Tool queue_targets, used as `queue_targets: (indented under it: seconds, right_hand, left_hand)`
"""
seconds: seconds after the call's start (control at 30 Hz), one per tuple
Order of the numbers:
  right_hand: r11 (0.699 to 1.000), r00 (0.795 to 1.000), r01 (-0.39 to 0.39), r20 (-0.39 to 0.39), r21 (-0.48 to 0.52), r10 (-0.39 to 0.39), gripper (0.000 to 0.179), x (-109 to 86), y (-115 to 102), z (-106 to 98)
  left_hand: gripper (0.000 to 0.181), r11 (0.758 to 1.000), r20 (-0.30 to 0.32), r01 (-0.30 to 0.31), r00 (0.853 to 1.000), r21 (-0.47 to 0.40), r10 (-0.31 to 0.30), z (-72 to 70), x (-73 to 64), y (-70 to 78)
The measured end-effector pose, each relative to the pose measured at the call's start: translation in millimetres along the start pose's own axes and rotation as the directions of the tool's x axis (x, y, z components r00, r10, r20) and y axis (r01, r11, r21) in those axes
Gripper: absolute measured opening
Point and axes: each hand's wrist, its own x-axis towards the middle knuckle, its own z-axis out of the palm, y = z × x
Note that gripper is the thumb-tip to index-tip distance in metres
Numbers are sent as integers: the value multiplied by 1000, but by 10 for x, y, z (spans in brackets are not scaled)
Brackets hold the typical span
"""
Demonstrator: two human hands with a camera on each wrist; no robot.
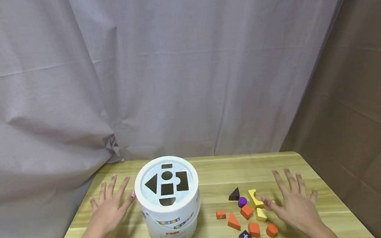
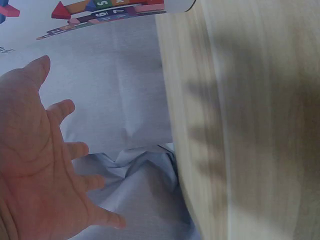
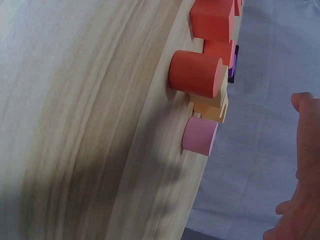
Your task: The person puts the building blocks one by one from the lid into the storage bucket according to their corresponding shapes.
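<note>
A white bucket [image 1: 173,226] stands upright on the table, its lid [image 1: 144,197] cut with several shaped holes. Left of it my left hand [image 1: 108,211] hovers with fingers spread, the thumb close to the bucket's side. Several wooden blocks lie right of the bucket: an orange triangle [image 1: 233,221], an orange cylinder [image 1: 271,230], a yellow notched block [image 1: 254,199], a purple cylinder [image 1: 242,202] and a dark block with a plus sign [image 1: 245,237]. Beside them my right hand [image 1: 296,206] is spread and holds nothing. A pink cylinder [image 3: 200,135] shows in the right wrist view.
The wooden table [image 1: 211,173] ends at a grey curtain [image 1: 187,78] behind, with a brown curtain [image 1: 360,102] along the right. A dark triangular block [image 1: 234,194] lies at the far side of the block group.
</note>
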Motion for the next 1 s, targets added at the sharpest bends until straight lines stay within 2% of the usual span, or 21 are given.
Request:
queue_targets:
  seconds: [0.23,0.33,0.5,0.63,0.87,1.0]
  right_hand:
    - [1000,1000,-1,3,-6,1,109,29,-27,-99]
    - [1000,1000,2,19,10,-3,107,-8,-70,-129]
    - [1000,1000,29,3,8,-29,101,-116,-99,-198]
    - [998,998,56,28,8,-56,100,-226,-78,-174]
    - [997,996,80,38,22,-81,97,-175,-47,-152]
    - [996,995,86,48,36,-88,95,-202,-77,-151]
  left_hand:
    - [77,999,16,7,1000,-31,-7,-4,43,-18]
    - [77,999,16,19,1000,-30,-18,-29,-3,-55]
    - [76,1000,-13,-5,1000,-27,5,-70,-62,-55]
    - [74,999,-16,-12,1000,-32,12,-29,-154,-68]
    - [67,991,-56,-75,996,-114,69,-61,-142,-37]
    - [67,982,-48,-85,996,-171,77,-94,-188,-37]
